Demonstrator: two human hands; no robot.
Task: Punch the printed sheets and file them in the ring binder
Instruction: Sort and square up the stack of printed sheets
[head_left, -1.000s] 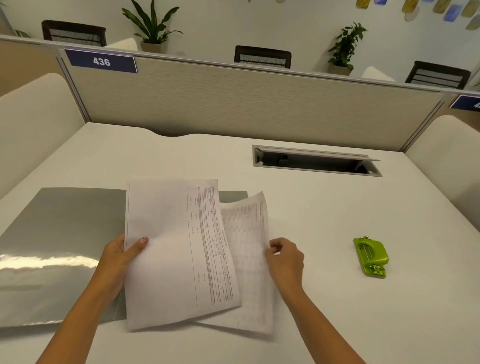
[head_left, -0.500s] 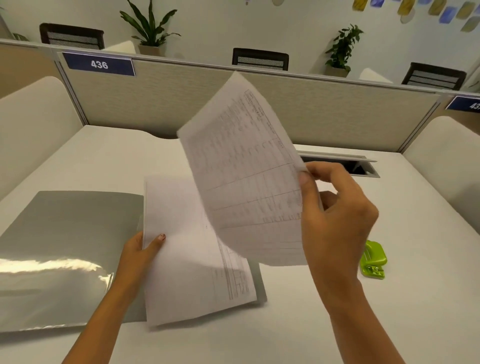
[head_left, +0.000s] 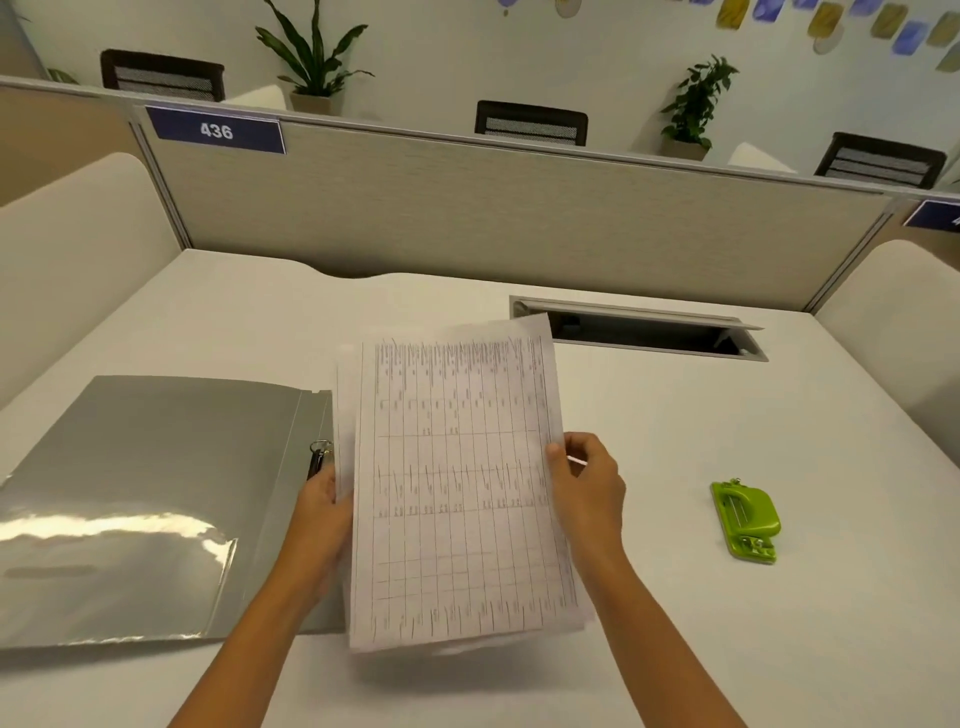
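Sheets pinched at side edges by left hand and right hand; punch lies well apart rightward.

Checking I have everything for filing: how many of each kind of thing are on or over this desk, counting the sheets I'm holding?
Ring binder: 1
Hole punch: 1
Printed sheets: 2 that show
Total: 4

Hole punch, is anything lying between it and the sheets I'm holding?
Nothing visible: only desk surface lies between the sheets, held by the left hand and right hand, and the green hole punch to their right.
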